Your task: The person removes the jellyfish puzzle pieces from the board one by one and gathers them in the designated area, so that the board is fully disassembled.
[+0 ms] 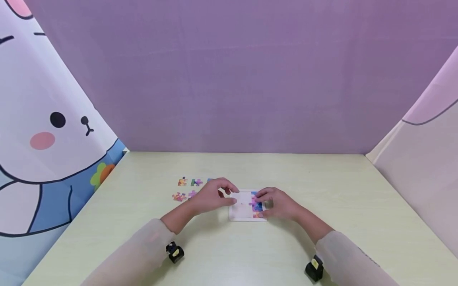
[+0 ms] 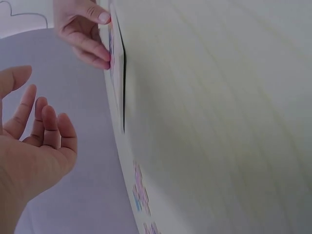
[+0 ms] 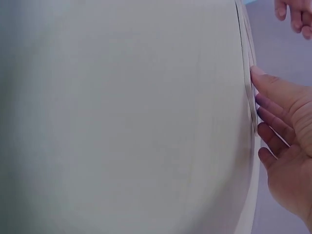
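Puzzle board (image 1: 240, 214) between hands (image 1: 211, 195) (image 1: 282, 203); faint mark (image 1: 241, 203), perhaps lettering, too small.

Flat white tray (image 1: 239, 211), colourful jigsaw pieces (image 1: 257, 207) along its right; loose pieces (image 1: 182, 182) leftward

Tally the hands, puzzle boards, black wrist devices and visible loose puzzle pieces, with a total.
Left hand and right hand: 2
White puzzle board: 1
Black wrist devices: 2
Loose puzzle pieces: at least 5, some partly hidden
Total: at least 10

No legible text, label, number or sign anywhere.
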A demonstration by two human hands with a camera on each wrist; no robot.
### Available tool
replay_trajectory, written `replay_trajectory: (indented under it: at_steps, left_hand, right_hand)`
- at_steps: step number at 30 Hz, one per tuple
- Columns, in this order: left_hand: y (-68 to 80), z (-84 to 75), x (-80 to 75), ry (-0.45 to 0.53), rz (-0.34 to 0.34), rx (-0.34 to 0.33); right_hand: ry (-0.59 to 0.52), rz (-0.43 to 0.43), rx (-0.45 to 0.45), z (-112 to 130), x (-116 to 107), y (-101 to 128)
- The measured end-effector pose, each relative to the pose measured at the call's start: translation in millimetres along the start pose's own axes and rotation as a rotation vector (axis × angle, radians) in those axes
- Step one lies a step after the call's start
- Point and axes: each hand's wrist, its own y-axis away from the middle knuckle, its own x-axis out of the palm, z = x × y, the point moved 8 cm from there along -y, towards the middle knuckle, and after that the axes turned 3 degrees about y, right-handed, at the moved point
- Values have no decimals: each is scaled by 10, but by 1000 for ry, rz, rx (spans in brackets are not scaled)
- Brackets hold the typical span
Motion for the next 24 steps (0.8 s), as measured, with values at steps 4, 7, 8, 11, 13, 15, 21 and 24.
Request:
replay_trajectory:
  at_steps: [4, 7, 8, 11, 13, 15, 21, 24]
  left_hand:
    - [-88, -20, 106, -26, 38, 29]
    - [-150, -32, 158, -42, 54, 34]
    - [-169, -27, 171, -49, 58, 24]
    - [-222, -21, 201, -61, 68, 5]
    - [-258, -12, 215, -69, 77, -10]
    - [-301, 10, 216, -74, 79, -27]
    - [-428, 138, 206, -94, 78, -135]
    - [-468, 191, 234, -96, 92, -168]
  right_hand:
    - [28, -1, -11, 40, -16, 12]
    - [45, -2, -28, 74, -23, 16]
    - [51, -2, -36, 85, -24, 18]
    - [57, -1, -63, 119, -24, 15]
    - [67, 0, -75, 135, -27, 16]
    - [92, -3, -83, 146, -35, 19]
    - [128, -39, -98, 158, -94, 72]
    - [90, -46, -74, 115, -98, 101]
